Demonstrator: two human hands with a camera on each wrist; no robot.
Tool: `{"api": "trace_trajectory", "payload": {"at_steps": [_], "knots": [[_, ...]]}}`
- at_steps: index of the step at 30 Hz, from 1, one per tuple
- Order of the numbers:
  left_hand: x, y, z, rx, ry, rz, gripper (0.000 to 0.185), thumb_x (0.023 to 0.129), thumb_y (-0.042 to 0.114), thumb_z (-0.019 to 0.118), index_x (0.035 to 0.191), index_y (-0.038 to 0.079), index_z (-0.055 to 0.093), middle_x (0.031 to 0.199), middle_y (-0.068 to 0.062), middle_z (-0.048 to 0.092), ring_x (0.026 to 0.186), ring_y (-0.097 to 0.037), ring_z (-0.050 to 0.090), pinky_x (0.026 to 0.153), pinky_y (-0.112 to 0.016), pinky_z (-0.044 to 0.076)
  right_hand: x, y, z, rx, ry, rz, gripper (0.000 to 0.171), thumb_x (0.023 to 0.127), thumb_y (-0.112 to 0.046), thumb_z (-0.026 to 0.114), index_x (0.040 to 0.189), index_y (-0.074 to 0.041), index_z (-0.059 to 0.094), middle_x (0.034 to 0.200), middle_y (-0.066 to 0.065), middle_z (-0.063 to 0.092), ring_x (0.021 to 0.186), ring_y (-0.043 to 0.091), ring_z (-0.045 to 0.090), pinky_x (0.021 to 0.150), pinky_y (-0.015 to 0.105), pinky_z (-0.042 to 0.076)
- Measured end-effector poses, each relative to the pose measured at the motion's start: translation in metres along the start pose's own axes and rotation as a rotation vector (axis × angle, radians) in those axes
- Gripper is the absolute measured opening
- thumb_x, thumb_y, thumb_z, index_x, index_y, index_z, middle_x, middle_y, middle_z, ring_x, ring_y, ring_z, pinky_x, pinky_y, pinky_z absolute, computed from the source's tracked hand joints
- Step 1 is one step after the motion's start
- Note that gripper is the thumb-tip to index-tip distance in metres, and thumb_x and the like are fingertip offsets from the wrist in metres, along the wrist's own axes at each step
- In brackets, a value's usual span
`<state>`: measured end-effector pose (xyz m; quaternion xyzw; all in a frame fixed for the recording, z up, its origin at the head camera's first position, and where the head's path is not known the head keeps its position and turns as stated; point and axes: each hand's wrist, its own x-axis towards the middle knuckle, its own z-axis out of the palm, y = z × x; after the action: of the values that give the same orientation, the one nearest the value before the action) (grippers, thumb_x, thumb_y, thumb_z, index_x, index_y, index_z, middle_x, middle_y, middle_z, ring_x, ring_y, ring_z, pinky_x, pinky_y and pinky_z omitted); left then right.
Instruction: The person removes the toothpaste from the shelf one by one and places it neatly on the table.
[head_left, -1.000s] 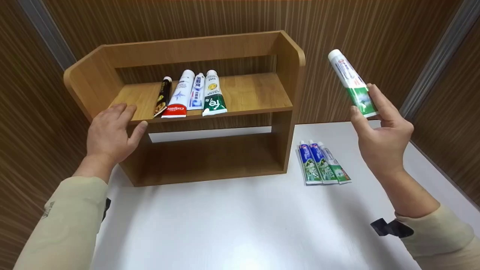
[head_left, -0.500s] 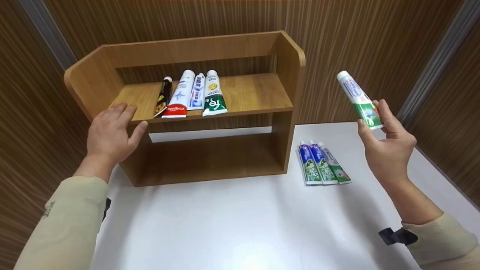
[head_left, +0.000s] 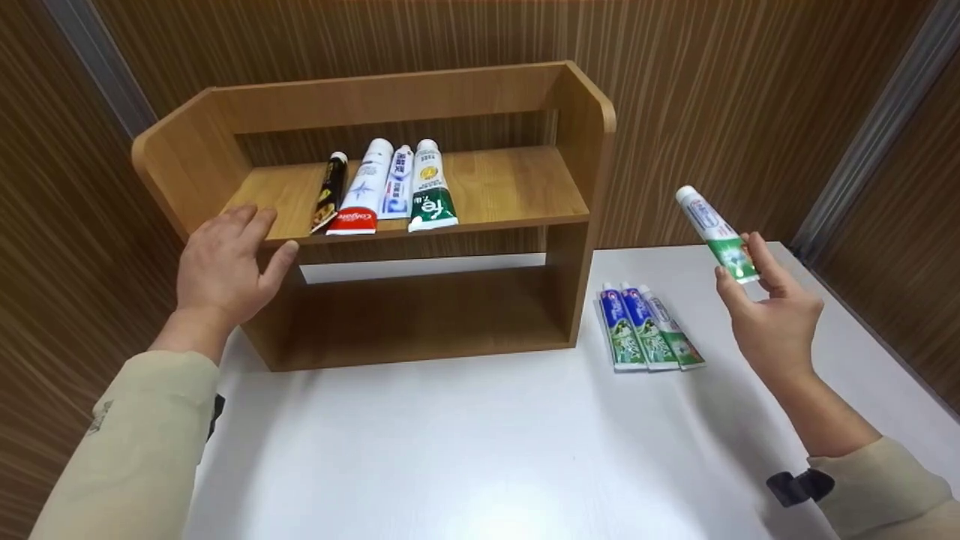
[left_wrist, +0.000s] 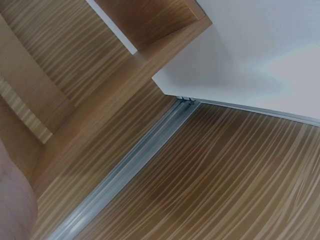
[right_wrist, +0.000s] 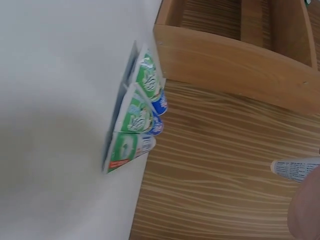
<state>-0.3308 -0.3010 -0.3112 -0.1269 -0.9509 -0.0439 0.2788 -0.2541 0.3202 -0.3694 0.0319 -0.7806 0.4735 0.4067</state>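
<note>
My right hand (head_left: 776, 319) pinches a white-and-green toothpaste tube (head_left: 718, 236) by its flat green end, cap pointing up and left, in the air above the table's right side. In the right wrist view only the capped end of that tube (right_wrist: 295, 168) shows past the hand. My left hand (head_left: 225, 262) rests with fingers extended on the left front edge of the wooden shelf (head_left: 517, 180). On the shelf's upper board lie a black tube (head_left: 330, 191), a red-and-white Colgate tube (head_left: 365, 187), a white-and-blue tube (head_left: 397, 184) and a green-and-white tube (head_left: 431, 187).
Right of the shelf, two blue-and-green toothpaste tubes (head_left: 634, 330) and a white-and-green tube (head_left: 671, 326) lie side by side on the white table (head_left: 450, 442). Wood-grain panels (head_left: 712, 90) stand behind and at both sides, with metal strips (left_wrist: 135, 165) at the corners.
My right hand has lowered the white-and-green toothpaste tube, moving it down and slightly right, nearer the table. The left hand stays on the shelf edge.
</note>
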Motion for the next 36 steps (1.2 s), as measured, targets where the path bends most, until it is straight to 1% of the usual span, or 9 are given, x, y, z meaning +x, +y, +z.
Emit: {"api": "trace_trajectory", "payload": {"at_steps": [3,6,10,17,20,24,27,30,36], "knots": [[0.0,0.001,0.0,0.0,-0.003,0.002,0.068,0.108,0.056,0.046,0.153,0.006,0.053,0.157,-0.026,0.049,0.147,-0.045,0.043,0.124,-0.06,0.03,-0.003,0.008,-0.001,-0.024,-0.011,0.024,0.058,0.096,-0.007,0.076,0.151,-0.014,0.057,0.146,0.005,0.065,0.119,0.008,0.066,0.088,0.008,0.053],[0.0,0.002,0.0,0.003,-0.012,-0.004,0.069,0.108,0.058,0.045,0.154,0.006,0.052,0.159,-0.025,0.047,0.148,-0.045,0.042,0.125,-0.06,0.029,-0.005,0.016,-0.002,-0.057,-0.027,0.04,0.058,0.097,-0.009,0.076,0.151,-0.015,0.057,0.147,0.005,0.064,0.12,0.007,0.065,0.088,0.007,0.052],[-0.001,0.002,0.0,0.007,-0.018,-0.012,0.07,0.108,0.058,0.045,0.154,0.007,0.051,0.16,-0.025,0.046,0.149,-0.045,0.041,0.125,-0.06,0.028,-0.009,0.026,-0.003,-0.081,-0.051,0.067,0.058,0.097,-0.011,0.076,0.152,-0.014,0.056,0.149,0.008,0.061,0.127,0.011,0.063,0.092,0.009,0.051],[-0.001,0.002,-0.001,0.005,-0.025,-0.018,0.071,0.108,0.06,0.043,0.155,0.007,0.051,0.16,-0.025,0.045,0.149,-0.044,0.04,0.125,-0.06,0.027,-0.015,0.039,-0.006,-0.132,-0.099,0.147,0.059,0.099,-0.017,0.076,0.154,-0.017,0.054,0.152,0.003,0.059,0.139,0.017,0.058,0.105,0.016,0.046],[-0.001,0.001,-0.001,0.003,-0.026,-0.022,0.071,0.108,0.06,0.043,0.155,0.007,0.051,0.16,-0.025,0.045,0.149,-0.044,0.04,0.125,-0.06,0.027,-0.017,0.045,-0.008,-0.148,-0.123,0.171,0.059,0.1,-0.02,0.075,0.155,-0.018,0.053,0.154,0.003,0.057,0.142,0.02,0.055,0.105,0.013,0.045],[-0.001,0.0,0.0,0.014,-0.014,-0.009,0.069,0.108,0.058,0.045,0.153,0.006,0.052,0.158,-0.025,0.047,0.148,-0.044,0.041,0.124,-0.06,0.029,-0.019,0.054,-0.009,-0.156,-0.136,0.175,0.059,0.1,-0.02,0.075,0.155,-0.015,0.053,0.154,0.006,0.056,0.141,0.023,0.055,0.095,0.006,0.045],[-0.001,-0.001,0.001,0.024,-0.009,-0.003,0.067,0.109,0.056,0.045,0.152,0.005,0.052,0.157,-0.026,0.048,0.147,-0.044,0.042,0.124,-0.059,0.03,-0.02,0.06,-0.008,-0.151,-0.148,0.171,0.06,0.1,-0.019,0.074,0.155,-0.012,0.053,0.154,0.009,0.056,0.141,0.025,0.055,0.091,0.004,0.045],[-0.001,0.0,0.001,0.026,-0.014,-0.005,0.068,0.109,0.057,0.045,0.152,0.005,0.052,0.157,-0.026,0.047,0.147,-0.044,0.042,0.124,-0.059,0.029,-0.022,0.064,-0.009,-0.163,-0.17,0.18,0.06,0.101,-0.02,0.073,0.156,-0.011,0.051,0.155,0.011,0.054,0.142,0.026,0.053,0.09,0.002,0.044],[-0.001,0.001,0.0,0.026,-0.021,-0.01,0.069,0.109,0.058,0.044,0.154,0.006,0.051,0.159,-0.025,0.046,0.148,-0.044,0.041,0.125,-0.059,0.028,-0.024,0.067,-0.011,-0.186,-0.206,0.22,0.061,0.102,-0.022,0.072,0.158,-0.01,0.049,0.157,0.011,0.052,0.145,0.033,0.05,0.09,0.002,0.044]]}}
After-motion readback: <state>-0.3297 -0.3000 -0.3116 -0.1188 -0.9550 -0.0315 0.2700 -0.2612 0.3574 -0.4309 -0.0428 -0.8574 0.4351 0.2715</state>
